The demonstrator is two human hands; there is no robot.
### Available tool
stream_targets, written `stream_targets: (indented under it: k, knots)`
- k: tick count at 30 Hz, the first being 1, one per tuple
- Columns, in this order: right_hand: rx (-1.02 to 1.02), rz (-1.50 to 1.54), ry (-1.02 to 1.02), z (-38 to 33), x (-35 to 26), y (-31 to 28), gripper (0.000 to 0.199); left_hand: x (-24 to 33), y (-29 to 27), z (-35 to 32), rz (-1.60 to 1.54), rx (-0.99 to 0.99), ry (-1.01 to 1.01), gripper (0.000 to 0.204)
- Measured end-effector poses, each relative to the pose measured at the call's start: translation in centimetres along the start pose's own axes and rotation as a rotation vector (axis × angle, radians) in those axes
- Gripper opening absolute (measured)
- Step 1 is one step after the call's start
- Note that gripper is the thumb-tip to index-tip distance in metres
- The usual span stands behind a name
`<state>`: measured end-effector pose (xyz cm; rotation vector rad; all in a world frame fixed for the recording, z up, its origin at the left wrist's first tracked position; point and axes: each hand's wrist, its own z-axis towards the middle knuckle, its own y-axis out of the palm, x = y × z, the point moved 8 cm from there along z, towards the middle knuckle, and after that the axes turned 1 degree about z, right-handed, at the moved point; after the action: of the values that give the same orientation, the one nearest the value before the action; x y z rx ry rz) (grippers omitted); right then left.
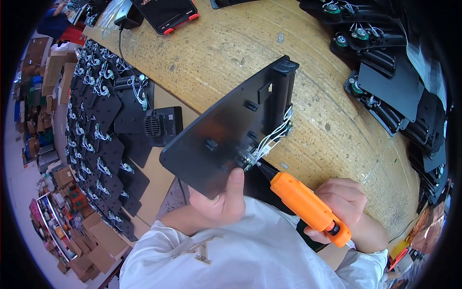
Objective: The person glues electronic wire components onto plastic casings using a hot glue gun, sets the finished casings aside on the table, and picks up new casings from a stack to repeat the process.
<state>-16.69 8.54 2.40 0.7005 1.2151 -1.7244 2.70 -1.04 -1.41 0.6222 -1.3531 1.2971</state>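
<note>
My left hand [225, 202] grips the lower edge of a flat black plastic panel [211, 130], its thumb lying on the near face. The panel is tilted up over the table, with a tubular ridge along its right side and small raised clips on its face. A bundle of white wires [272, 137] runs from that side to a small circuit board [249, 159] near the lower edge. My right hand [339, 202] is wrapped round an orange glue gun [305, 200]. The gun's dark nozzle points up and left, its tip at or very close to the board.
A worn wooden table [202, 58] lies beneath. Many similar black panels with white wires [101, 130] are spread at left, and more black housings [385, 86] are piled at right. A black device with a vent grille [163, 126] and a red-cornered phone [166, 14] sit beyond.
</note>
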Motion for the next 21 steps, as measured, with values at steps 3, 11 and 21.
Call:
stream_targets:
  k: [3,11,21]
  knots:
    - [0.007,0.0,-0.009,0.0,0.0,0.1,0.037,-0.1,0.0,-0.1,-0.077,0.03,0.043,0.012]
    - [0.016,-0.028,-0.047,0.0,-0.4,0.3,0.039,-0.7,0.2,-0.2,-0.194,0.131,0.123,0.014]
    - [-0.02,-0.225,-0.138,0.3,-1.4,1.4,0.049,-1.9,1.2,0.4,-0.553,-0.002,-0.132,0.028]
